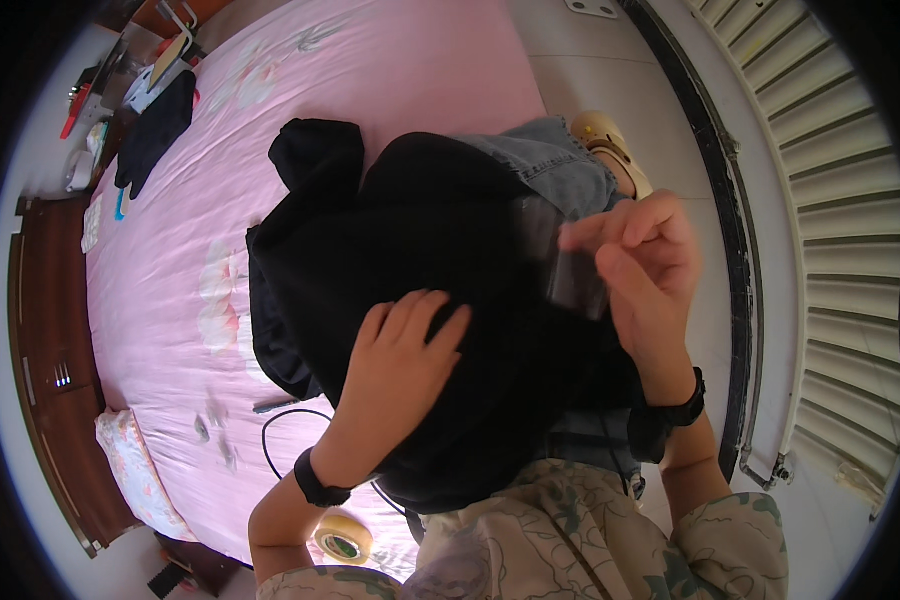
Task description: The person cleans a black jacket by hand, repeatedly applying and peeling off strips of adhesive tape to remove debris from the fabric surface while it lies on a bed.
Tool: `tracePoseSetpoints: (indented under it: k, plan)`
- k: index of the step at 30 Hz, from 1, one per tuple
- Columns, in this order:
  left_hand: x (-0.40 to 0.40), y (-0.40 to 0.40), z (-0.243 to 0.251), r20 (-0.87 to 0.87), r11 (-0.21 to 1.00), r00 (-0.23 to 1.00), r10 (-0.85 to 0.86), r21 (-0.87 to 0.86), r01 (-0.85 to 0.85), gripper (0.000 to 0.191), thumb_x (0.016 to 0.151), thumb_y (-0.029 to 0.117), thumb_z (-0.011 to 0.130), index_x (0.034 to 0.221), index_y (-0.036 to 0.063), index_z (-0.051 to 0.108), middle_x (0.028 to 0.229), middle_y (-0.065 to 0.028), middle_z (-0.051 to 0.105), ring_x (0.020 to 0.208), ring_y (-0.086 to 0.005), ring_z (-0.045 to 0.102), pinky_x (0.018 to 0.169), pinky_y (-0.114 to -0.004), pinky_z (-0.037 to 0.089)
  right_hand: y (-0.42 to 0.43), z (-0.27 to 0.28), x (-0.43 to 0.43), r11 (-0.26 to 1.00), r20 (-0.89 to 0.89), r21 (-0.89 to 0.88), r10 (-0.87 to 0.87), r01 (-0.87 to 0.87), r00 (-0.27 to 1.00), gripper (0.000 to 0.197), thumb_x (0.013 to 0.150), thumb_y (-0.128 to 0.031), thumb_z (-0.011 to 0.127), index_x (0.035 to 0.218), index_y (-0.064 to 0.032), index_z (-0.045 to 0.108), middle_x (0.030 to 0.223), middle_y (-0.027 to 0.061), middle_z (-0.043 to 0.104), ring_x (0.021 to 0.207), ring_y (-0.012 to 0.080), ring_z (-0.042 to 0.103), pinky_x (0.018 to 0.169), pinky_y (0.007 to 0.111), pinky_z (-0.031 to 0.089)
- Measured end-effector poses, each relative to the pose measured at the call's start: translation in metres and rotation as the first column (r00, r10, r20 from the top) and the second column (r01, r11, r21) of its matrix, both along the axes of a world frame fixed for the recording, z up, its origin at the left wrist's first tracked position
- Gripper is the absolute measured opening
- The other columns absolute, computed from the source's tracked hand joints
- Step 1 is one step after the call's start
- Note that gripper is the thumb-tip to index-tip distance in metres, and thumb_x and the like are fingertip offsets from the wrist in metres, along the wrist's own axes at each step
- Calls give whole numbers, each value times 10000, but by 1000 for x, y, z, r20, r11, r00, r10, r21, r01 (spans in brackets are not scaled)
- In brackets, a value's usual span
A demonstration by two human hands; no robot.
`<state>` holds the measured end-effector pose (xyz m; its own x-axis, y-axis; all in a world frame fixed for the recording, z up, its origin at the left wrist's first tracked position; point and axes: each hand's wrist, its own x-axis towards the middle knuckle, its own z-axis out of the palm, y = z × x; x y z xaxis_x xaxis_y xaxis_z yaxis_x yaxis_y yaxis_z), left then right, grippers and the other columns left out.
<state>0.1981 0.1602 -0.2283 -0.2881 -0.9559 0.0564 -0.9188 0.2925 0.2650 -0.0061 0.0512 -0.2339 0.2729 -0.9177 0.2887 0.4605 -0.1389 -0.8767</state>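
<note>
A black cloth garment [420,217] lies spread over my lap and the edge of the bed. My left hand [405,352] rests on it with the palm down and the fingers apart, gripping nothing. To the right, my right hand [645,262] is raised above the cloth. Its fingers hold a clear strip [577,281], which looks like transparent tape and is blurred. A roll of clear tape [343,540] sits on the bed beside my left forearm.
Pink floral bedding [180,322] covers the bed at left. A pen [276,406] and a black cable [270,442] lie near the garment. Another black cloth [157,135] hangs over the far bed edge. A white radiator [840,225] lines the right wall.
</note>
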Motion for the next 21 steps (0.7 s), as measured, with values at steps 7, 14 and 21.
tracePoseSetpoints:
  k: [7,14,21]
  plan:
    - [15,8,-9,-42,1000,999,20,-21,-21,290,722,119,712,1002,89,643,1059,-71,572,979,-241,570,826,-366,462,-11,-26,33,923,64,186,332,-338,941,264,808,35,652,768,-89,422,703,-15,473,741,153,631,719,271,508]
    - [-3,3,-1,-256,953,947,-194,-279,119,361,705,36,695,1061,40,633,1028,-144,612,947,-295,622,774,-352,514,-18,-67,50,965,-594,25,225,-262,773,239,748,39,667,779,-39,443,696,3,465,684,63,517,625,207,441]
    - [-6,-15,-43,213,999,976,47,8,-50,771,782,339,684,1409,37,352,1458,-130,359,1352,-232,344,1091,-495,233,-14,-66,52,970,-732,-128,47,-205,680,232,727,18,659,807,-26,446,698,88,519,657,191,551,611,299,447]
